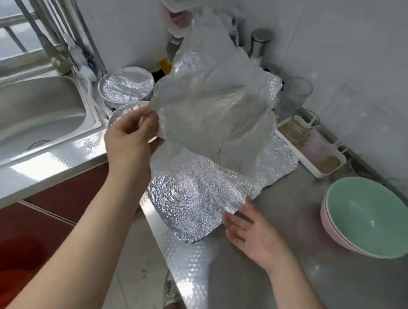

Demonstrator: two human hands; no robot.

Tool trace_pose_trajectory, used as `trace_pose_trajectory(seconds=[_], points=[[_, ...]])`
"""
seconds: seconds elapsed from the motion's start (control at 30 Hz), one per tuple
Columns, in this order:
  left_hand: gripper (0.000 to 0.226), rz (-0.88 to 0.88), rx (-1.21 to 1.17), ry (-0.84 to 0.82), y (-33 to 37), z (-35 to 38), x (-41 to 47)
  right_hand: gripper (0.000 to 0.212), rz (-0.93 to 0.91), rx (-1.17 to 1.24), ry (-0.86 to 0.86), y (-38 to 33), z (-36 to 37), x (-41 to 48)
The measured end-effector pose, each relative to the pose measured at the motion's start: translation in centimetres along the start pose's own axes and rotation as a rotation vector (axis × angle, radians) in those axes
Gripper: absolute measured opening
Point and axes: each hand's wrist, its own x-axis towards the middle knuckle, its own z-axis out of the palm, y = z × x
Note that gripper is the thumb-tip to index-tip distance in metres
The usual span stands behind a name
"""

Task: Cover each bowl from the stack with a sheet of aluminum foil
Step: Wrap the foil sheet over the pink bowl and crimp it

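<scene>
**Foil sheet raised above the table**

On the table (313, 267) I see the lifted foil sheet (218, 97), pinched at its edge by my left hand (130, 136), hanging above the flat foil sheets (191, 192). The green-in-pink bowl stack (368, 216) sits uncovered at right. My right hand (252, 230) is empty, fingers relaxed, beside the flat foil.

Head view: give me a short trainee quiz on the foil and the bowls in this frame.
1. True or false: the lifted foil sheet is in the grip of the right hand.
2. Which colour of bowl tops the bowl stack? A pink, B green, C white.
3. Fill in: the foil-covered bowls stand beside the ____.
Key: 1 false, the left hand pinches it and the right hand is open; 2 B; 3 sink.
</scene>
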Motion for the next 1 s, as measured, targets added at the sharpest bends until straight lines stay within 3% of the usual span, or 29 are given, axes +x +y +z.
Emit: trace_pose_trajectory(seconds=[0.13,0.27,0.37,0.47,0.67,0.77,1.0], points=[[0.016,-0.17,-0.021,0.093,-1.8,-2.4,-2.2,0.039,-0.09,0.244,-0.104,0.8,1.0,-0.6],[0.018,-0.264,0.026,0.145,-5.3,-4.8,-3.9,0.032,-0.215,0.168,0.099,0.3,-0.5,-1.6],[0.005,-0.352,0.093,0.128,-8.3,-6.6,-4.7,0.01,-0.29,-0.06,0.319,0.5,-3.0,-2.0],[0.015,-0.471,0.243,0.054,-10.9,-8.0,-5.4,0.014,-0.384,-0.482,0.522,1.2,-5.3,-2.0],[0.035,-0.637,0.283,-0.074,-13.7,-9.1,-6.4,0.029,-0.406,-0.857,0.714,2.6,-8.7,-0.9],[0.038,-0.662,0.33,-0.128,-14.2,-9.7,-6.4,0.03,-0.397,-0.844,0.695,2.6,-9.4,-0.7],[0.031,-0.536,0.566,-0.079,-15.6,-9.5,-6.0,0.033,-0.538,-0.921,0.596,1.7,-10.0,-0.8]])
